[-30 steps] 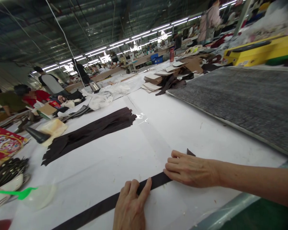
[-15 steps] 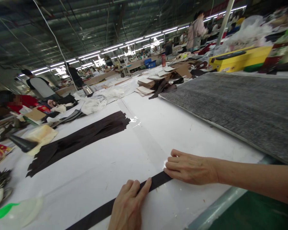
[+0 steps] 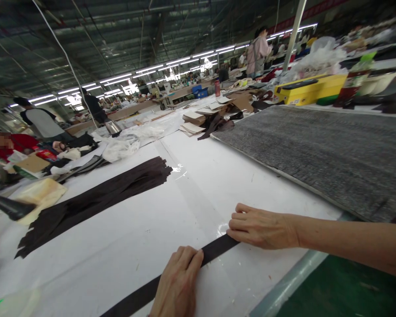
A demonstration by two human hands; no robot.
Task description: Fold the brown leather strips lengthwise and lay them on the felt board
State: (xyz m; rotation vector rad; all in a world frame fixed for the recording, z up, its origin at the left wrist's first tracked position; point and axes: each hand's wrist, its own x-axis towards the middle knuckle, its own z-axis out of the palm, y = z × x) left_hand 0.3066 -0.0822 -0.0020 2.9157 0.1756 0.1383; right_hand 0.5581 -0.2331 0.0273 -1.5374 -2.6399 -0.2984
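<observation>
A long, narrow dark brown strip [image 3: 218, 250] of leather-like material runs slantwise over the white tabletop [image 3: 198, 189]. My right hand [image 3: 262, 226] has its fingers curled closed at the strip's far end, hiding that end. Nearer to me, my left hand [image 3: 180, 281] lies over the strip with fingers bent and together, gripping it against the table; its fingertips are partly hidden. Between the hands the strip lies straight and flat. Beyond them to the left rests a pile of similar dark strips [image 3: 99, 193] with uneven ends.
On the right lies a grey textured board [image 3: 310, 154]. Behind it are a yellow box [image 3: 310, 90] and a bottle [image 3: 353, 81]. Cardboard pieces [image 3: 193, 118] and plastic bags [image 3: 120, 147] lie farther back. A black-handled tool [image 3: 11, 207] sits at left. Other people stand in the background.
My left index finger, stretched along the strip before, is now drawn in beside the others. My right hand keeps its hold on the strip's end. The camera view has shifted slightly right.
</observation>
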